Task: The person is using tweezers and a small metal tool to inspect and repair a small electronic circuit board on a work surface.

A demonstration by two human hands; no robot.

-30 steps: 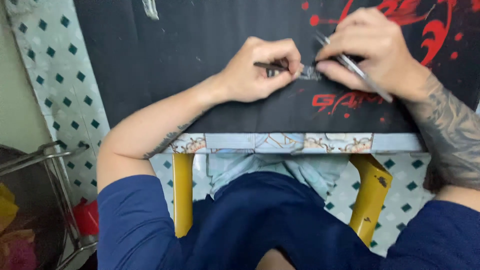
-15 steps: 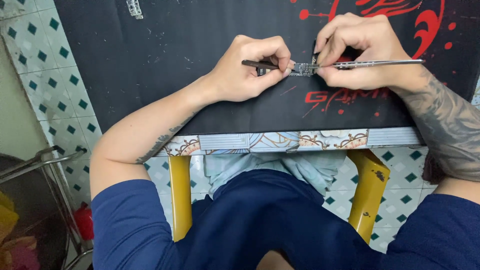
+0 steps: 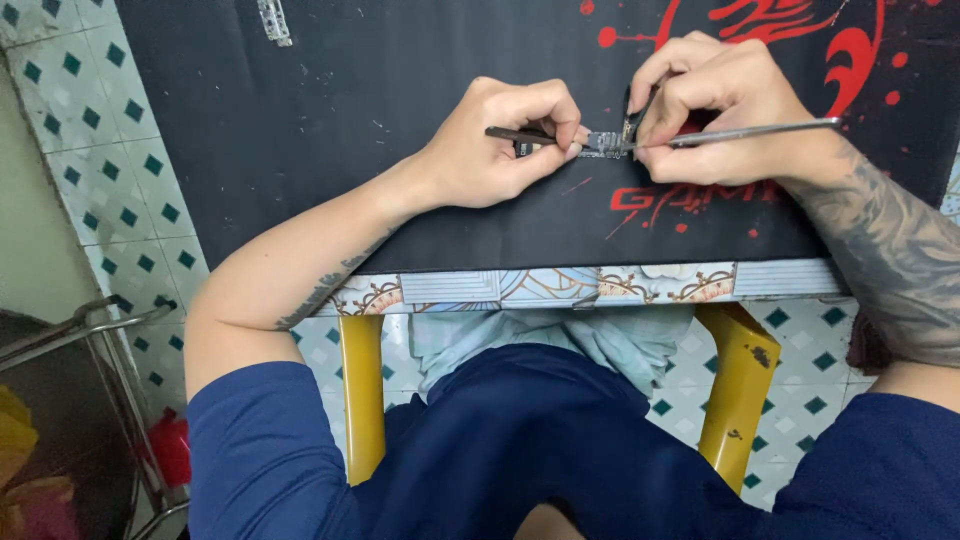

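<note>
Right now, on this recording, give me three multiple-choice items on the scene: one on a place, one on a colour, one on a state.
1. Where does the small part sit?
A. between the two hands on the mat
B. on the floor
C. at the mat's top left corner

2. What colour are the table legs?
A. blue
B. yellow
C. white

3. How does the right hand stand?
A. flat and open on the mat
B. shut on a thin metal tool
C. off the table

Answers:
1 A: the part lies on the mat between the left hand and the right hand.
2 B: both legs under the table edge are yellow.
3 B: its fingers pinch the metal tool, whose tip meets the part.
</note>
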